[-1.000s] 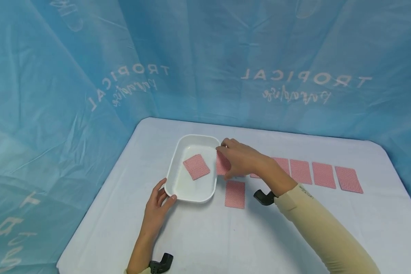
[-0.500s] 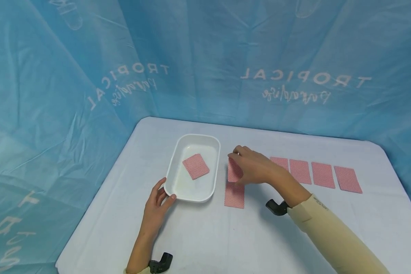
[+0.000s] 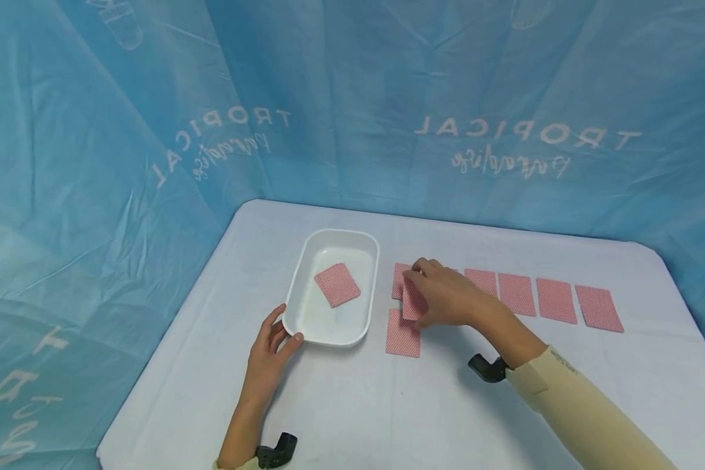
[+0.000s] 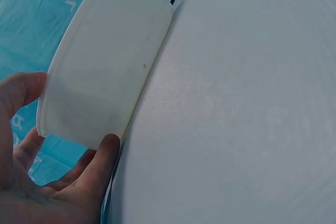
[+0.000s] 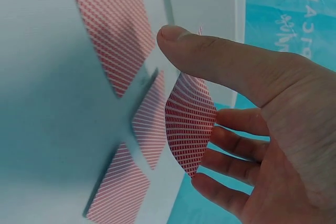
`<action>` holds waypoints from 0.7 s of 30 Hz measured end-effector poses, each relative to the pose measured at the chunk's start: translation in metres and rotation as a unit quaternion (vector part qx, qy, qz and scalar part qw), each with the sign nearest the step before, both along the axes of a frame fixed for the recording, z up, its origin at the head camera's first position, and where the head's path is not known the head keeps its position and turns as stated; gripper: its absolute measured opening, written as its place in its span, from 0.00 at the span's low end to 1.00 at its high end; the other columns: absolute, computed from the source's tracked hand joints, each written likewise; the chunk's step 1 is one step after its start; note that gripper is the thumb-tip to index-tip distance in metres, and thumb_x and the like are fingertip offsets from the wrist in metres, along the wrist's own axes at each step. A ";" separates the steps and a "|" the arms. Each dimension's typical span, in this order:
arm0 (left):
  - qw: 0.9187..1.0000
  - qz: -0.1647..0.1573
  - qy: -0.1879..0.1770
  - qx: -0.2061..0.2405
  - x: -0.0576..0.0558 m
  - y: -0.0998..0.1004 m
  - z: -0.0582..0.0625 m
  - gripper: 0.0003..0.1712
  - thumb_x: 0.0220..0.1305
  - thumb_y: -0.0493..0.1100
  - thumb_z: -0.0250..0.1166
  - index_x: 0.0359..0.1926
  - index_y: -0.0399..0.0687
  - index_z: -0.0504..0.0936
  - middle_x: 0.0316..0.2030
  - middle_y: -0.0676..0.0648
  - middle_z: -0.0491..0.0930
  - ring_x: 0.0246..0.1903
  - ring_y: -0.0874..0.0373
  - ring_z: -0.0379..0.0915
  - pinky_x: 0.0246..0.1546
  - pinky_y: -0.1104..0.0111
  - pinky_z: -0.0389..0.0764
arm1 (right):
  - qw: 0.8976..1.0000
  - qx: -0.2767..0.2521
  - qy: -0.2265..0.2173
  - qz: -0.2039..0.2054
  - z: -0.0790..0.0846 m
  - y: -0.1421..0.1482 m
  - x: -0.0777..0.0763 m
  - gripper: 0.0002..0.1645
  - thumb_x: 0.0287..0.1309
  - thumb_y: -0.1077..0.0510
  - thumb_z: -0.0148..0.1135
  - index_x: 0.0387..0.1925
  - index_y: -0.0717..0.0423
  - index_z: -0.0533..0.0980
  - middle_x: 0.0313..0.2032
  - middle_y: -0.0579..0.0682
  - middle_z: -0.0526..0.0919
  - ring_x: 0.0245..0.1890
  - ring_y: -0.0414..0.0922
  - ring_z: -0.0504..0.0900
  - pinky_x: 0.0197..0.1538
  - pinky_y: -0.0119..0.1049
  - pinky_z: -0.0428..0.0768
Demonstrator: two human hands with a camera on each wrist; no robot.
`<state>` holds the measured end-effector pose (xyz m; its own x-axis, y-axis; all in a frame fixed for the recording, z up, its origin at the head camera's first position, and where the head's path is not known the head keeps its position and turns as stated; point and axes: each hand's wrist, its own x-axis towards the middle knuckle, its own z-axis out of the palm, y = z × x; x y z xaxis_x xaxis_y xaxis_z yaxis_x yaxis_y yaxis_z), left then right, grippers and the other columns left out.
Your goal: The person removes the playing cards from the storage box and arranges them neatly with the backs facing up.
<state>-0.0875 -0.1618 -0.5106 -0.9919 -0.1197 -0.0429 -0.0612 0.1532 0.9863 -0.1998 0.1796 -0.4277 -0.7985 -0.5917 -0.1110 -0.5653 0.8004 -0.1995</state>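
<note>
My right hand holds a red-patterned playing card above the table. In the right wrist view the card bows between thumb and fingertips. Below it lie a near card, partly overlapped by the held card in the head view, and another card behind it. My left hand grips the near left corner of a white plastic tray. The left wrist view has thumb and fingers around the tray's end wall. Inside the tray lies a red-patterned card, patterned side up.
To the right, a row of face-down cards runs along the table, with one card near its middle and another at its right end. A white cloth covers the table. Blue printed sheets hang behind and left.
My right hand has carried the held card away from the tray's right rim, rightward and nearer to me, uncovering a card behind it. The left hand and tray have stayed put.
</note>
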 end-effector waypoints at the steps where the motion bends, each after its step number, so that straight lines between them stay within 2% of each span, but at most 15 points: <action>1: 1.000 0.000 0.000 0.001 0.000 0.000 0.000 0.37 0.61 0.50 0.68 0.69 0.69 0.62 0.61 0.48 0.69 0.61 0.55 0.67 0.51 0.71 0.74 | 1.000 -0.001 0.000 0.001 -0.002 0.001 0.001 0.55 0.33 0.40 0.80 0.64 0.54 0.68 0.56 0.50 0.67 0.52 0.47 0.67 0.46 0.44 0.76; 6: 1.000 -0.005 0.001 0.005 0.000 -0.002 -0.001 0.37 0.61 0.51 0.68 0.69 0.70 0.62 0.62 0.48 0.69 0.62 0.54 0.66 0.51 0.71 0.74 | 1.000 -0.002 -0.009 0.002 -0.009 0.008 0.005 0.56 0.34 0.40 0.80 0.65 0.55 0.67 0.57 0.50 0.67 0.55 0.48 0.67 0.50 0.45 0.76; 13: 1.000 -0.010 0.003 0.011 -0.001 -0.002 0.001 0.37 0.62 0.51 0.68 0.69 0.68 0.62 0.62 0.48 0.69 0.62 0.55 0.66 0.52 0.71 0.73 | 1.000 -0.018 -0.010 0.002 -0.014 0.017 0.013 0.56 0.34 0.41 0.81 0.65 0.56 0.68 0.54 0.49 0.67 0.53 0.47 0.67 0.48 0.43 0.77; 18: 1.000 -0.009 -0.002 0.009 0.000 -0.002 0.002 0.37 0.62 0.51 0.68 0.69 0.68 0.62 0.62 0.48 0.69 0.62 0.54 0.65 0.55 0.64 0.72 | 1.000 -0.012 -0.008 -0.003 -0.020 0.022 0.018 0.58 0.32 0.39 0.81 0.65 0.56 0.67 0.55 0.51 0.68 0.53 0.48 0.68 0.50 0.46 0.77; 21: 1.000 -0.006 -0.001 0.004 -0.001 -0.002 0.000 0.36 0.62 0.51 0.67 0.69 0.68 0.62 0.62 0.48 0.69 0.62 0.54 0.65 0.56 0.58 0.71 | 1.000 -0.006 -0.002 -0.006 -0.023 0.024 0.020 0.59 0.31 0.39 0.82 0.65 0.56 0.68 0.54 0.50 0.68 0.52 0.46 0.68 0.48 0.43 0.78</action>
<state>-0.0881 -0.1634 -0.5103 -0.9932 -0.1072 -0.0462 -0.0617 0.1463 0.9873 -0.1797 0.2033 -0.4506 -0.8055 -0.5829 -0.1065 -0.5544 0.8048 -0.2118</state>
